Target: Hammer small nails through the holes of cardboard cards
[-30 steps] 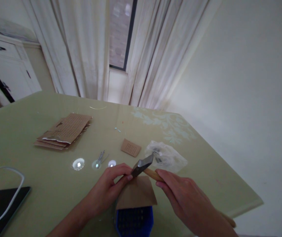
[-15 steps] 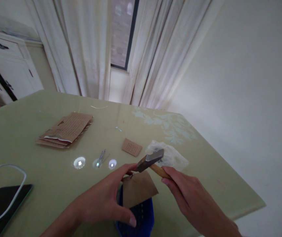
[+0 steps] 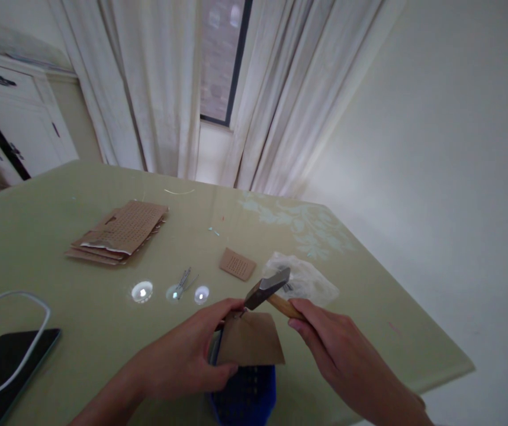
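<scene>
My right hand (image 3: 331,343) is wrapped round the wooden handle of a hammer (image 3: 267,289). The hammer's metal head is just above my left fingertips, at the far edge of a brown cardboard piece (image 3: 251,340). This cardboard lies over the top of a blue plastic basket (image 3: 249,396) with small holes. My left hand (image 3: 192,349) grips the cardboard at its left side, thumb on the near side and fingers at the far edge. Something thin and dark, perhaps a nail, shows under the hammer head; the fingers partly hide it.
Several nails (image 3: 183,283) lie on the table (image 3: 116,331). Beyond are a small punched cardboard piece (image 3: 237,264), a crumpled clear plastic bag (image 3: 309,284) and a stack of punched cardboard sheets (image 3: 121,231). At the left, a white cable (image 3: 36,337) crosses a dark flat device (image 3: 14,361).
The cardboard has turned and its near edge now sits more level over the basket. My left thumb has shifted up and left. The hammer head has dipped slightly left, close to my left fingertips.
</scene>
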Demonstrator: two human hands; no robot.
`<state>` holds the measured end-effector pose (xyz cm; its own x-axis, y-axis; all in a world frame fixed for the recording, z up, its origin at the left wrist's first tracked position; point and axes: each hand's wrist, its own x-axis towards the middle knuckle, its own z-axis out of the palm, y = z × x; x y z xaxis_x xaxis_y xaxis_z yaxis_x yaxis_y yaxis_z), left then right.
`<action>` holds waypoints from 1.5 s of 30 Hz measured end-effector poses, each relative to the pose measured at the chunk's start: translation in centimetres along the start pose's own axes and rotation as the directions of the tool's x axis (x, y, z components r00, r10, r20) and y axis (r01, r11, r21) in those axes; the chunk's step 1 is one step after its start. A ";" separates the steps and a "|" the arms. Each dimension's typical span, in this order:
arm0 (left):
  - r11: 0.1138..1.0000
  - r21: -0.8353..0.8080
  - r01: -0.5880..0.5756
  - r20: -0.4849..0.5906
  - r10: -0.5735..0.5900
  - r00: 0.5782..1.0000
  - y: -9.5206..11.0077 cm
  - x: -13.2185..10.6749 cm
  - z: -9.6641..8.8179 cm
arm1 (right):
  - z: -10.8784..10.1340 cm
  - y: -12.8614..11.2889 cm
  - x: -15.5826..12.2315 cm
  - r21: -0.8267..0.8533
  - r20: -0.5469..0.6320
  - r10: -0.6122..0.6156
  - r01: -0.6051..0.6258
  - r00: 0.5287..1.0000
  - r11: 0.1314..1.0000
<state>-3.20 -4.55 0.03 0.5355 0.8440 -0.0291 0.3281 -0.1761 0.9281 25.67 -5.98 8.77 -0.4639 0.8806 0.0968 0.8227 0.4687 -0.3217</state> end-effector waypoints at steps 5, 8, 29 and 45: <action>0.997 -0.065 -0.041 -0.007 0.041 0.999 -0.1 0.1 0.1 | 0.1 0.2 0.1 -0.012 0.009 -0.014 0.014 1.000 1.000; 0.997 -0.058 -0.057 -0.012 0.056 0.998 -0.4 0.0 0.3 | 0.2 0.4 0.1 -0.015 0.008 -0.007 0.007 1.000 1.000; 0.993 -0.104 -0.055 -0.009 0.054 0.998 -0.6 0.1 0.7 | 0.4 0.3 -0.1 -0.038 -0.040 -0.032 0.030 0.999 0.999; 0.990 -0.124 -0.063 0.011 0.065 0.998 -1.5 0.2 0.9 | 1.3 0.3 0.4 -0.001 0.040 -0.052 0.052 0.998 0.999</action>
<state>-2.84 -4.56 -1.68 0.5646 0.8249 0.0273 0.1944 -0.1650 0.9669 25.33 -5.60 7.47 -0.5183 0.8518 0.0760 0.7980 0.5137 -0.3151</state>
